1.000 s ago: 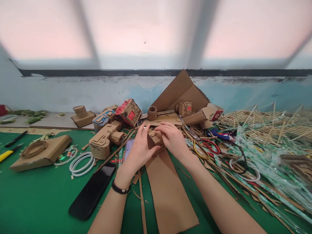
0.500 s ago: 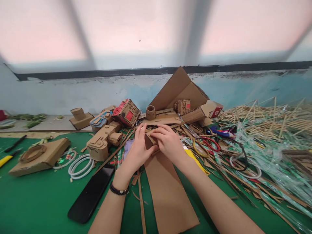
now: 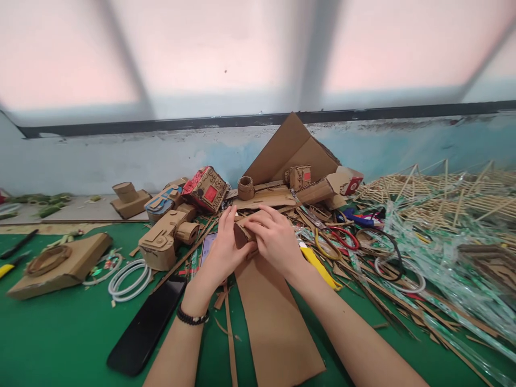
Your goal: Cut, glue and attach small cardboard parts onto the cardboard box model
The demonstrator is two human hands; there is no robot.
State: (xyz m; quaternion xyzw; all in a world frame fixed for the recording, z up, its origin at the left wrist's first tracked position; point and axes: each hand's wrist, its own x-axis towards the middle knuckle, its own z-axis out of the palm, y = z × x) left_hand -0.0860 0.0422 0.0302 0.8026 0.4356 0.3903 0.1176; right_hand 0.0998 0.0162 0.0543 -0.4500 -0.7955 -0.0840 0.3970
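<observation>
My left hand (image 3: 223, 250) and my right hand (image 3: 274, 239) are closed together around a small brown cardboard model (image 3: 242, 233), which they hold just above the far end of a long flat cardboard strip (image 3: 274, 322) on the green mat (image 3: 60, 338). Most of the model is hidden by my fingers. A black bead bracelet (image 3: 192, 318) sits on my left wrist. A phone with a lit screen (image 3: 207, 246) lies partly under my left hand.
A black phone (image 3: 147, 327) lies at my left forearm. Cardboard cameras (image 3: 165, 242), a flat cardboard box (image 3: 56, 264) and white rings (image 3: 128, 277) lie left. Scissors (image 3: 336, 239), a yellow knife (image 3: 320, 267), scraps and stick frames (image 3: 435, 193) crowd the right. A wall (image 3: 121, 156) closes the back.
Both hands have stayed clasped on the small cardboard model, turning it slightly. The view has shifted a little to the right and down; a yellow knife has come into sight beside my right wrist.
</observation>
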